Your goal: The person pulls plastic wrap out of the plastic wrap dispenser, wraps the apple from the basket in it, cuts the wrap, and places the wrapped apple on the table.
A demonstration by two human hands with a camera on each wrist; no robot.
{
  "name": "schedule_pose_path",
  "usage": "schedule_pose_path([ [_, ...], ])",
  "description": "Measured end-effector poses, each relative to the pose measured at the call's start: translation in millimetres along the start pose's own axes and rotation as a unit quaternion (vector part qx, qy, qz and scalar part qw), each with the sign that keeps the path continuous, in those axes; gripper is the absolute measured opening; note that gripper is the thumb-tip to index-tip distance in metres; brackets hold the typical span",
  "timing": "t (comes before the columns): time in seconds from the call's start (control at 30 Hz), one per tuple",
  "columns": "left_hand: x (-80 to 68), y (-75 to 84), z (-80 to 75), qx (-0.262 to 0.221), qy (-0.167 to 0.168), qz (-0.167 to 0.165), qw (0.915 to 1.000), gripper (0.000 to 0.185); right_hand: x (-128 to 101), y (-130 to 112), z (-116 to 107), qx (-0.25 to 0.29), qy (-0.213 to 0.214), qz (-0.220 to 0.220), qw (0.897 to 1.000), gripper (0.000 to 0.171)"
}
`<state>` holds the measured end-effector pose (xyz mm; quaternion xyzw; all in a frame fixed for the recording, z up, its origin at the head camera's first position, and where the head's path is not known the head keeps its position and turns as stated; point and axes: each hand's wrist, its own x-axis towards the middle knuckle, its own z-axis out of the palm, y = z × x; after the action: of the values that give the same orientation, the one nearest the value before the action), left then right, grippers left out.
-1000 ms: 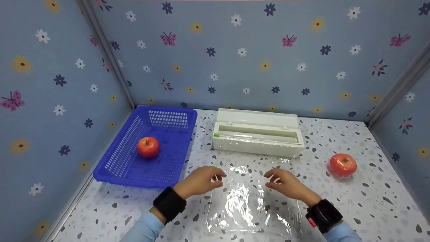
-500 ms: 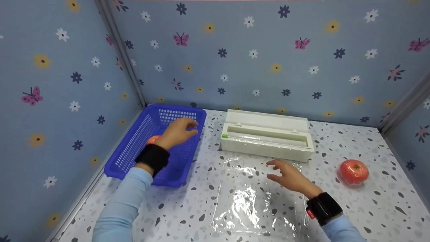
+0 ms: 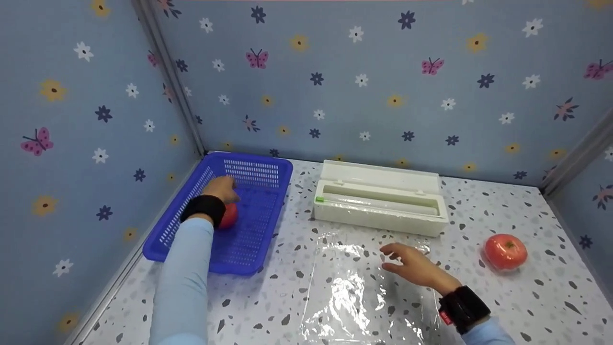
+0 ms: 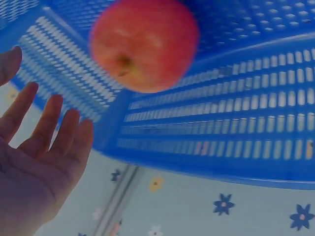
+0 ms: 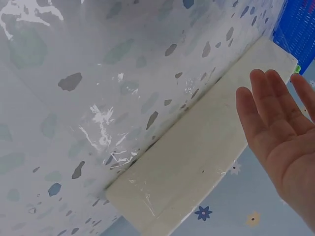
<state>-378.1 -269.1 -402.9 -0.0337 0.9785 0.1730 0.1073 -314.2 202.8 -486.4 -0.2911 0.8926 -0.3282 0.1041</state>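
Two apples were in view. One, a red apple, lay inside the single blue basket, which filled the back left corner of the table and ran along its left edge. The other, a glossy apple, sat alone near the table's right edge.

Two hands were at work. The left hand hung over the basket just beside the apple there; the left wrist view showed its fingers apart, with a gap between them and the fruit. The right hand hovered over the one sheet of clear film, thumb and fingers parted and holding nothing.

That film reached from the one long white box toward the table's front edge, creased and shiny. The box stood near the middle of the back edge, its one lid raised at the rear and one pale roll lying inside.

Each wrist wore a black band, two in all: the left band and the right band. A red tag on the latter bore pale marks too small to read. One green tab marked the box's left end.
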Motion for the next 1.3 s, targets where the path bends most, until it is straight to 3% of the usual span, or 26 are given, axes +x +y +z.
schedule_pose_path([
  [0.07, -1.2, -3.4, 3.9, 0.001, -0.002, -0.020, 0.9998, 0.055, 0, 3, 1, 0.006, -0.003, -0.002, 1.000, 0.041],
  [0.27, -8.8, -7.6, 17.3, -0.030, -0.047, -0.068, 0.9961, 0.075, -1, 8, -1, 0.015, -0.004, 0.001, 1.000, 0.039],
  [0.53, -10.3, -22.3, 36.3, -0.008, -0.032, -0.074, 0.9967, 0.078, -3, 14, 1, 0.019, -0.014, 0.011, 1.000, 0.039],
  [0.93, -4.0, -20.6, 40.0, -0.020, -0.031, -0.076, 0.9964, 0.084, -6, 20, 1, 0.029, -0.010, 0.016, 0.999, 0.039],
  [1.3, 4.3, -24.7, 35.8, -0.003, -0.034, -0.069, 0.9970, 0.090, -7, 24, 2, 0.034, -0.003, 0.009, 0.999, 0.042],
])
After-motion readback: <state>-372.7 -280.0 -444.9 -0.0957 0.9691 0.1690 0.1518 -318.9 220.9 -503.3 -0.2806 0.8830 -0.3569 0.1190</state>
